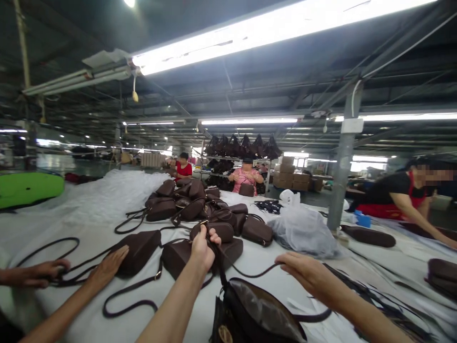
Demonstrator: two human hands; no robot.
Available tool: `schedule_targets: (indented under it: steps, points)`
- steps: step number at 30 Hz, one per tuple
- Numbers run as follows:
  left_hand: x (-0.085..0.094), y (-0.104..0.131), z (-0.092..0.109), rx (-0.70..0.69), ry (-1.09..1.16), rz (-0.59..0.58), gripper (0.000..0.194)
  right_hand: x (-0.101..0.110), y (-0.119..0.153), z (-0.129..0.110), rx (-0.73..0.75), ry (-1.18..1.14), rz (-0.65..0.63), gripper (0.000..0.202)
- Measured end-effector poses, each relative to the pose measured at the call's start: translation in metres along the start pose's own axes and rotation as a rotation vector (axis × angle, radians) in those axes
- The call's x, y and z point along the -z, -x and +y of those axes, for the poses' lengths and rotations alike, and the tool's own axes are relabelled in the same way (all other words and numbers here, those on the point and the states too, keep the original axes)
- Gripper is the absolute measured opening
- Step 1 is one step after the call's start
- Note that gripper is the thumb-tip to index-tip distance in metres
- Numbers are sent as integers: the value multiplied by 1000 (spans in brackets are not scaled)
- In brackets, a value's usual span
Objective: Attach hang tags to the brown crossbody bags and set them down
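A dark brown handbag (262, 309) with a glossy panel and a round metal emblem is tilted close to me at the bottom of the view. My left hand (205, 250) is closed around its strap (222, 269) near a gold buckle, above the bag. A thin length of strap runs right from there to my right hand (303, 271), whose fingertips are closed on it. Just behind my left hand lie more brown bags (178, 255), partly hidden by my wrist and fist.
At left, a co-worker's hands (110, 262) rest on another brown bag (137, 252) and its strap. A bag pile (193, 195), a clear plastic sack (303, 228) and a metal post (342, 162) stand beyond. Dark straps (378, 295) lie at right. Other people work farther off.
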State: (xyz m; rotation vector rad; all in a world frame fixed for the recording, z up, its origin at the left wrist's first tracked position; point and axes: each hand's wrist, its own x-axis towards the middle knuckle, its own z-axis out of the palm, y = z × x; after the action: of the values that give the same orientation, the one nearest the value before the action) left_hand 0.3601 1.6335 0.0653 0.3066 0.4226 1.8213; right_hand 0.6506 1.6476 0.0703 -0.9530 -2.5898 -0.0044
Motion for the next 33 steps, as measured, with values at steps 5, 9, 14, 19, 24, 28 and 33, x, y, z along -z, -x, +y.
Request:
schedule_targets:
  steps: [5, 9, 14, 19, 24, 28, 33]
  points:
    - [-20, 10, -20, 82, -187, -159, 10, 12, -45, -46, 73, 382, -155, 25]
    - [-28, 14, -31, 203, -522, -285, 15, 14, -78, -63, 81, 377, -132, 22]
    - [-35, 17, -32, 309, -772, -387, 35, 19, -98, -65, 76, 247, -94, 26]
    - [-29, 21, -13, 250, -1036, -562, 33, 31, -89, -38, 170, 127, -125, 24]
    - [-10, 9, 2, 55, -961, -386, 33, 39, -66, 9, 26, 193, 74, 25]
    - [-11, 1, -8, 25, -820, -255, 40, 23, -61, 0, -31, 294, 63, 25]
    - [-28, 5, -45, 170, -443, -194, 39, -2, -75, -50, 51, 286, -93, 25]
